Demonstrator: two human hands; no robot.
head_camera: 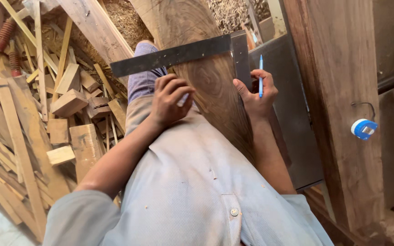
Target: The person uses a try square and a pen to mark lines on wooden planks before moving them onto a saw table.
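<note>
Dark-grained wood fills the middle of my view: a plank [215, 86] runs from the top of the frame down toward my lap, its figured face up and its right edge lying along a grey metal sheet [292, 118]. Across the plank lies a steel try square [178, 54], its long blade spanning the width and overhanging the left edge, its short leg turning down along the right edge. My left hand [169, 98] rests on the plank's left edge just below the blade, fingers curled shut around something small and pale that I cannot make out. My right hand [256, 93] sits at the right edge, touching the short leg of the square, fingers closed around a blue pen [260, 75] that stands nearly upright with its tip up by the square's corner. My knee in blue-grey cloth [142, 77] shows under the blade, left of the plank. To the left, the floor is crowded with offcuts [69, 102] and thin strips, piled close against my leg, so there is little free room on that side. To the right, past the grey sheet, a broad upright board [338, 105] stands close, and a blue and white tape measure [364, 129] hangs from a wire hook on it, well apart from my right hand.
</note>
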